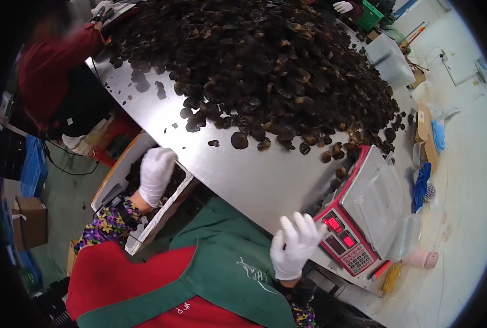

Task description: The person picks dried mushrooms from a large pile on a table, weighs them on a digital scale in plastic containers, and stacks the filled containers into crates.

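Observation:
My left hand (157,170), in a white glove, is over a white-walled box (184,185) beside the table, which holds dark pieces. Its fingers are curled; whatever they hold, if anything, is hidden. My right hand (297,244), gloved in white too, is raised by the display of a red digital scale (358,259), fingers apart and holding nothing. A clear tray (375,202) rests on top of the scale. Beyond both hands, a large heap of dark brown, mushroom-like pieces (265,65) covers much of the metal table (227,175), with a few strays near the heap's edge.
At the upper left, a person in a red sleeve (63,54) works beside the table. Another person's gloved hand (343,7) shows at the far side. Translucent bins (390,60), a green crate (370,15) and blue cloths (421,187) line the right. A cardboard box (30,223) stands at left.

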### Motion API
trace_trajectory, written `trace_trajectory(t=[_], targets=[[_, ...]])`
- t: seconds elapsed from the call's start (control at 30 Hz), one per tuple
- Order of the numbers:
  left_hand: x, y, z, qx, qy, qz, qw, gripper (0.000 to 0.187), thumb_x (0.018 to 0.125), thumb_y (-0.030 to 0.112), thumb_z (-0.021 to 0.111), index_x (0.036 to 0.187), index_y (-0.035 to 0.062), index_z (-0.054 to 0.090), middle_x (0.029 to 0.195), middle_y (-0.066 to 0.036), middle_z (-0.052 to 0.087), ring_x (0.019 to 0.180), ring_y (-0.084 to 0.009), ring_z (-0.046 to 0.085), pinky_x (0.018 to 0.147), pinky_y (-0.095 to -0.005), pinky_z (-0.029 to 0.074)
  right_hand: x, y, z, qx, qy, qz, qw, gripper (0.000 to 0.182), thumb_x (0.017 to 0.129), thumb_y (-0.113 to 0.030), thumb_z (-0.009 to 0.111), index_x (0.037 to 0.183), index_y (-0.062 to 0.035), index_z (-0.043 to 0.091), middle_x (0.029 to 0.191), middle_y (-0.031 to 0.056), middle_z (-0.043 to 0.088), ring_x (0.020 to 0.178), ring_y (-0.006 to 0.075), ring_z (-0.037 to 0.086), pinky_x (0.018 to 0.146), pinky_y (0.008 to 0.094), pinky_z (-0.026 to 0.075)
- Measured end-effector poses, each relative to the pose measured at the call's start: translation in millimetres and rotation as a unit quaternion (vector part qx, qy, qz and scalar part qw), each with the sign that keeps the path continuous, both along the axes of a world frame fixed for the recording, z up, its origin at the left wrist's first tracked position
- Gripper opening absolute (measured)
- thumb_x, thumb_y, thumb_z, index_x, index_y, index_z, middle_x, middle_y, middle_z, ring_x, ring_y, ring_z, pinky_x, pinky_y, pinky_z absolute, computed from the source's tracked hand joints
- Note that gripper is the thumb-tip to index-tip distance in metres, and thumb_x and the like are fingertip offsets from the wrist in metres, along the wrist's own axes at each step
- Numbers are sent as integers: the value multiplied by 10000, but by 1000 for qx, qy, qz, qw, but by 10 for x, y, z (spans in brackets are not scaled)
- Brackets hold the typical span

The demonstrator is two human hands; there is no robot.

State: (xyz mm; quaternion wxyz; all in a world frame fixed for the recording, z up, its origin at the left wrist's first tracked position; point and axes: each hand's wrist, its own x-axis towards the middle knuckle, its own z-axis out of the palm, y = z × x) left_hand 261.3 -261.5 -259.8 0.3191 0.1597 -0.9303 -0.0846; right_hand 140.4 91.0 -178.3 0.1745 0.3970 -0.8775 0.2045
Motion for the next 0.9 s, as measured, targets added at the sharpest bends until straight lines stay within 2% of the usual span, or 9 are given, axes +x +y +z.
trace_trajectory(t=[0.13, 0.27, 0.37, 0.4, 0.47, 0.6, 0.67, 0.8, 0.9], targets=[[118, -231, 168, -102, 10, 129, 986, 140, 837, 118, 738, 960, 103, 673, 1018, -75, 666, 1017, -309, 611, 918, -420, 446, -36, -345, -375, -1, -61, 47, 997, 404, 834, -165, 697, 1235, -160, 657, 1303, 94, 564, 1263, 319, 503, 1141, 601, 299], [-225, 21, 156, 116, 25, 9, 993, 159, 822, 160, 765, 946, 90, 694, 1036, -107, 679, 1003, -338, 635, 907, -440, 488, -109, -573, -538, 25, -104, 68, 992, 447, 833, -195, 712, 1272, -158, 638, 1350, 109, 533, 1282, 336, 482, 1086, 605, 369], [-719, 247, 242, 102, -59, -96, 988, 443, 826, 208, 744, 1241, 118, 619, 1263, -119, 602, 1167, -335, 587, 954, -435, 480, -112, -663, -631, 38, -118, 58, 991, 452, 836, -205, 711, 1279, -160, 635, 1353, 108, 528, 1284, 336, 481, 1094, 598, 360], [-862, 303, 267, 59, -43, -112, 991, 368, 818, 206, 741, 1165, 122, 651, 1166, -92, 624, 1088, -315, 607, 922, -426, 482, -118, -681, -650, 45, -123, 53, 990, 446, 838, -208, 710, 1276, -160, 637, 1350, 108, 530, 1282, 334, 483, 1094, 595, 359], [-974, 274, 66, 58, -60, -119, 989, 232, 810, 172, 729, 1028, 124, 669, 1028, -73, 628, 990, -288, 612, 862, -421, 487, -132, -685, -669, 47, -122, 52, 990, 442, 837, -207, 710, 1271, -161, 639, 1348, 106, 533, 1282, 329, 485, 1094, 590, 359], [-710, 88, -32, 89, -59, -102, 989, 115, 808, 127, 707, 912, 126, 656, 922, -69, 610, 911, -275, 600, 822, -421, 484, -126, -708, -661, 53, -121, 38, 991, 427, 834, -200, 708, 1255, -162, 649, 1332, 95, 546, 1278, 314, 491, 1089, 581, 361], [-358, -96, -11, 89, -77, -8, 993, 95, 812, 94, 687, 893, 121, 645, 913, -83, 614, 912, -286, 596, 813, -420, 479, -129, -711, -638, 52, -123, 40, 990, 417, 833, -196, 705, 1245, -160, 653, 1326, 92, 550, 1275, 312, 493, 1087, 581, 361], [254, -566, 145, -7, -60, 202, 977, 85, 834, 96, 694, 904, 113, 648, 920, -101, 628, 935, -311, 593, 804, -442, 465, -124, -716, -653, 51, -120, 38, 991, 394, 831, -188, 696, 1222, -159, 662, 1313, 92, 555, 1268, 309, 497, 1081, 586, 359], [348, -656, 199, -19, -14, 214, 977, 112, 852, 124, 712, 958, 117, 674, 1008, -118, 655, 945, -330, 594, 810, -442, 463, -86, -713, -695, 51, -117, 38, 991, 408, 830, -185, 697, 1235, -162, 652, 1319, 107, 551, 1277, 327, 489, 1092, 594, 348]])
